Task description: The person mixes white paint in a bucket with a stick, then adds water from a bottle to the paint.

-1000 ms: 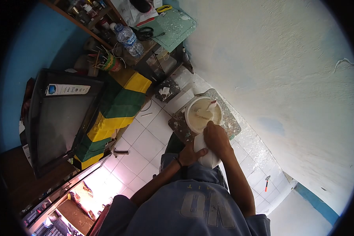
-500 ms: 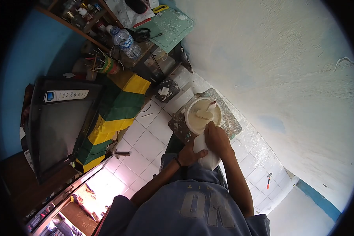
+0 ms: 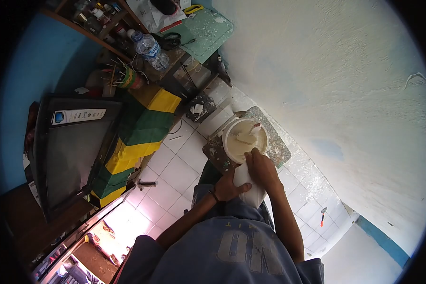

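Observation:
A white bag-like container (image 3: 252,191) is held upright between my two hands, close to my lap. My left hand (image 3: 229,184) wraps its left side, thumb across the front. At its top right, my right hand (image 3: 260,168) has its fingers closed on the upper edge. Just beyond them a white bucket (image 3: 226,142) holds a pale cream paste (image 3: 239,135), with a white-handled tool (image 3: 254,130) resting in it. The bucket stands on a speckled, paint-spattered stool (image 3: 279,149).
A plastic bottle (image 3: 151,49) and green board (image 3: 206,33) are on the desk at the upper left. A monitor (image 3: 71,151) stands left, beside green-yellow cloth (image 3: 146,125). A hammer (image 3: 323,217) lies on the tiles (image 3: 168,184). The plastered wall (image 3: 341,80) rises at right.
My hands and the white container have shifted very slightly. My grip looks the same, and the bucket and stool have stayed in place.

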Demonstrator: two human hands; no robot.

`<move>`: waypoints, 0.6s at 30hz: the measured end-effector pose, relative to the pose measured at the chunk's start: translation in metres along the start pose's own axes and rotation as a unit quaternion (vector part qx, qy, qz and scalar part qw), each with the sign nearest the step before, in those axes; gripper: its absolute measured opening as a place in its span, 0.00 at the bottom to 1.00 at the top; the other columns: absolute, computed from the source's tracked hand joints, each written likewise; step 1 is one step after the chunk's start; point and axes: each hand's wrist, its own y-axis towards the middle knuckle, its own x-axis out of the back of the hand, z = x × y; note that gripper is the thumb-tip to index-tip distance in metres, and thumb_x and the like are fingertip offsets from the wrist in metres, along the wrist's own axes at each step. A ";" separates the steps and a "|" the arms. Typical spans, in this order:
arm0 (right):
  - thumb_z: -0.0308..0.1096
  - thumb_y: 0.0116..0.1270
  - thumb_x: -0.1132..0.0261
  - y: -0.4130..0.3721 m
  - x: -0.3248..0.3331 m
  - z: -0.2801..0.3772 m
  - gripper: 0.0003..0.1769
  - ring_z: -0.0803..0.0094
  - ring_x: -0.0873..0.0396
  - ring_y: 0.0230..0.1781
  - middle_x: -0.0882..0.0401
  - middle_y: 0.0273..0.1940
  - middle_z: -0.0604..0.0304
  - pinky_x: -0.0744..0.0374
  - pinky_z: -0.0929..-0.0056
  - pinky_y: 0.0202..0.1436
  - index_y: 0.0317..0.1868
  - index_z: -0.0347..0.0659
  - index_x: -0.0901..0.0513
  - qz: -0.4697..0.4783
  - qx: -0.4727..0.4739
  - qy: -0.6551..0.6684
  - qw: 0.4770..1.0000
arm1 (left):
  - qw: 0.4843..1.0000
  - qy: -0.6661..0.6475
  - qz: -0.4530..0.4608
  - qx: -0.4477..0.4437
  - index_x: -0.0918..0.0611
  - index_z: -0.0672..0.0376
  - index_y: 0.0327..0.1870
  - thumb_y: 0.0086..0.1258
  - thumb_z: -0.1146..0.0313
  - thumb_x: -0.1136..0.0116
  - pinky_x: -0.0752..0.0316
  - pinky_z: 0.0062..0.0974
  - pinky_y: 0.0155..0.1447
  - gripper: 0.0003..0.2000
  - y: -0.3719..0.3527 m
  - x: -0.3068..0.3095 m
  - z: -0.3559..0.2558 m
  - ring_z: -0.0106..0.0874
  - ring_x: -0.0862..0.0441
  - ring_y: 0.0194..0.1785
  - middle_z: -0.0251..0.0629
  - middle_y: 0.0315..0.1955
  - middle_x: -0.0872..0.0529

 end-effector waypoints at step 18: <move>0.41 0.74 0.49 -0.011 -0.007 0.002 0.13 0.39 0.21 0.30 0.21 0.27 0.38 0.26 0.45 0.34 0.39 0.39 0.27 -0.084 0.023 0.019 0.996 | 0.998 0.024 -0.041 -0.032 0.39 0.65 0.68 0.59 0.60 0.34 0.30 0.35 0.63 0.38 -0.003 -0.004 0.000 0.37 0.24 0.59 0.48 0.57 0.25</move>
